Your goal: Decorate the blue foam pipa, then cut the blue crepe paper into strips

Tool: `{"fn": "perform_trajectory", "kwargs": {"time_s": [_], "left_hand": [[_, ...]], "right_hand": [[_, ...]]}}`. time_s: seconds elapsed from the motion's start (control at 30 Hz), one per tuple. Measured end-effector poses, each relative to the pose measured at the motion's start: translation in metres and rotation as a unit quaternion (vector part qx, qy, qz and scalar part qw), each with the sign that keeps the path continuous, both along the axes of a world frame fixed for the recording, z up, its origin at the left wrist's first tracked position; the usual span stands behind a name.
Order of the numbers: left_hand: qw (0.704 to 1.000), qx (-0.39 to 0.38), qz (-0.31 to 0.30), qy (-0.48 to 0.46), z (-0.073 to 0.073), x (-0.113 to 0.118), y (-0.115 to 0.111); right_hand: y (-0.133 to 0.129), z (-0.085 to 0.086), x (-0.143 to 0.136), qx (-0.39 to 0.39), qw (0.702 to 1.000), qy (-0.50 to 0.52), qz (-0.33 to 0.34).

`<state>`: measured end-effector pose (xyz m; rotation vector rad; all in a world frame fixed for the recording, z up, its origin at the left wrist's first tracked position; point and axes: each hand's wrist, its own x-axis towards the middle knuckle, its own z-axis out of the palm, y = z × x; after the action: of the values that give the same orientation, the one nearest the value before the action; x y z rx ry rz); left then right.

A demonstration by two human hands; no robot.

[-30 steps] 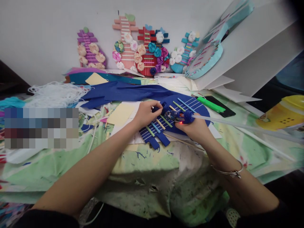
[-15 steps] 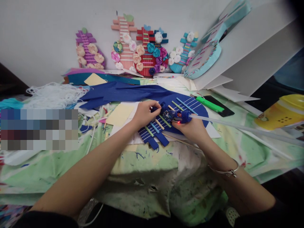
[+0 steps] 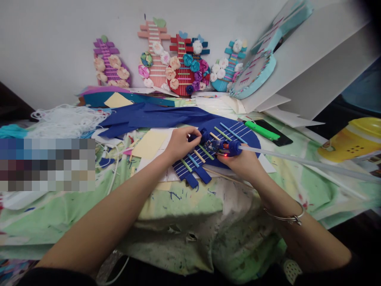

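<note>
A blue lute-shaped craft piece [image 3: 251, 135] lies at the middle of the table, with white strings and several coloured sticks across it. My left hand [image 3: 183, 143] reaches over its near left part, thumb and forefinger pinching a small dark blue crumpled paper piece [image 3: 204, 135], partly hidden by the fingers. Wrapped in my right hand [image 3: 242, 161] is a blue hot glue gun [image 3: 230, 147], its red light lit and its nozzle pointing left, close to the paper piece. A long translucent glue stick [image 3: 285, 155] sticks out of its back toward the right.
Finished lute shapes with paper flowers [image 3: 181, 71] lean on the wall. White cord [image 3: 68, 119] is heaped at the left, near blue paper [image 3: 149, 115]. A green box cutter [image 3: 262, 130] lies on a black phone-like slab [image 3: 284, 137]. At the right stands a yellow container [image 3: 351, 139].
My right hand and the glue gun have shifted slightly to the right. My left hand keeps its pinch almost in place. The whole view has drifted a little.
</note>
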<state>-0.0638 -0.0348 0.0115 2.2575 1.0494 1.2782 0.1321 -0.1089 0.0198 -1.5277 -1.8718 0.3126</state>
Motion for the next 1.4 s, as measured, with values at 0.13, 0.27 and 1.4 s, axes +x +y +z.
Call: {"fn": "perform_trajectory", "kwargs": {"time_s": [0.13, 0.27, 1.4], "left_hand": [[1.000, -0.001, 0.002, 0.003, 0.000, 0.000, 0.000], [1.000, 0.000, 0.006, 0.006, 0.000, -0.001, 0.000], [0.994, 0.078, -0.057, 0.055, 0.010, -0.007, -0.015]], "right_hand": [[-0.001, 0.000, 0.002, -0.010, 1.000, -0.013, -0.005], [-0.001, 0.000, 0.002, -0.010, 1.000, -0.006, -0.005], [-0.038, 0.006, 0.033, -0.073, 0.956, 0.280, -0.057]]}}
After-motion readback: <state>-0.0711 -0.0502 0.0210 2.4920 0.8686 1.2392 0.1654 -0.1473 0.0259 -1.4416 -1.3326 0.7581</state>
